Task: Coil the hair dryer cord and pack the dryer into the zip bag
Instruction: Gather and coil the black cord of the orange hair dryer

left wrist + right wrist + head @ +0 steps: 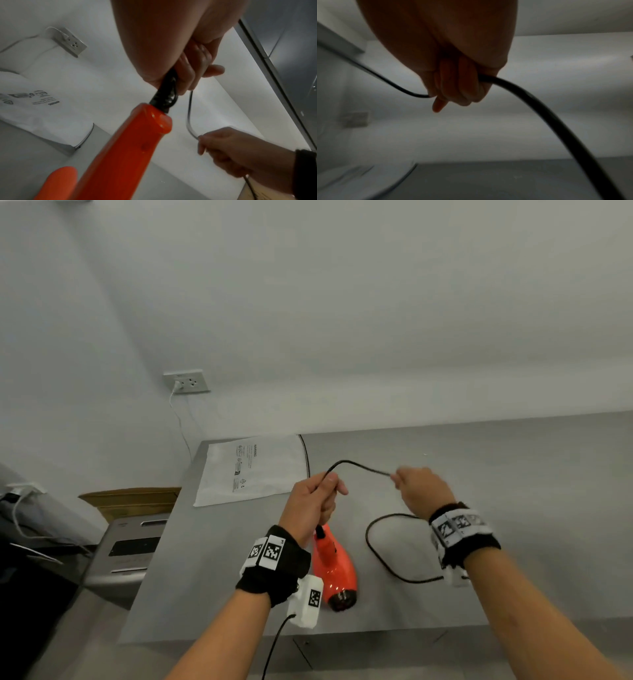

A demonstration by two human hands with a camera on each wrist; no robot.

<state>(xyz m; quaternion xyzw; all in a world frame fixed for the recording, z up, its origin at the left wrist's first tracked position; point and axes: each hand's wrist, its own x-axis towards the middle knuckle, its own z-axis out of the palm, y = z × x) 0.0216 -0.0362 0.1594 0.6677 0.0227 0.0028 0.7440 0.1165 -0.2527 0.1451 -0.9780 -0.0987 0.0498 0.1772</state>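
1. Head view: left hand [310,501] is fisted around the black cord [359,465] just above the orange hair dryer [334,570], thumb on top. Right hand [423,491] pinches the same cord further along; the cord arches between the two hands. The dryer lies on the grey bench [513,474], nozzle toward the person. More cord loops on the bench under the right wrist. White zip bag [253,470] lies flat at the bench's far left corner, apart from the dryer. Wall socket [186,381] with a white plug sits above it.
2. Left wrist view: left hand [180,54] fingers curl around the cord's black strain relief [164,94] at the end of the dryer handle [130,142]. Right hand [236,151] grips the cord lower right. Zip bag [42,108] at left.
3. Right wrist view: dark, blurred. Right hand [453,67] closed on the cord [547,115], which exits both sides of the fist.
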